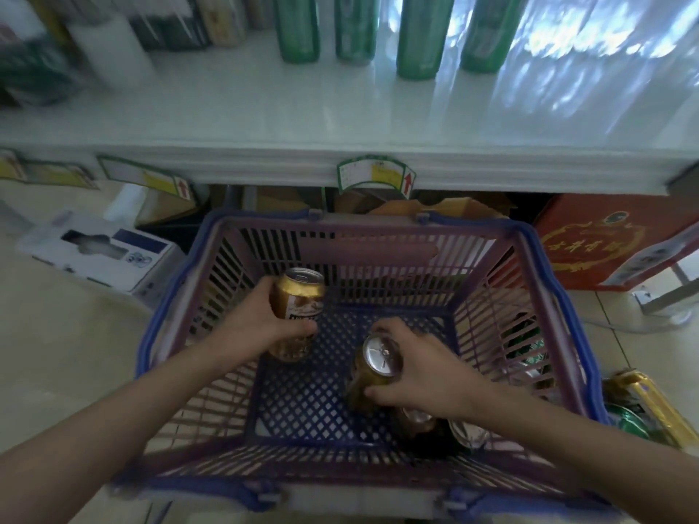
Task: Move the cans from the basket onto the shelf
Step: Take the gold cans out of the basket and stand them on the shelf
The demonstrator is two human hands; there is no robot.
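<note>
Two gold cans are in hand inside the basket (537, 281). Left hand (261, 319) is wrapped around the side of the left gold can (300, 315), fingers behind it and thumb across its front; the can stands roughly upright with its silver top tilted toward the shelf. Right hand (420, 368) is closed over the right gold can (372, 376), fingertips over the far edge of its lid and thumb pressed on its near side; the lid faces the camera. Whether either can is clear of the basket floor cannot be told from this view.

Below the right wrist, at the near right corner of the basket, at least two more cans (467, 433) show their silver tops, partly hidden by the forearm. Between the two held cans the blue lattice floor lies bare.

Beyond both hands the white shelf (340, 119) runs across the view, its front edge carrying a price tag (374, 175). Four green cans (420, 35) stand upright at its back, apparently; the view there is blurred.
</note>
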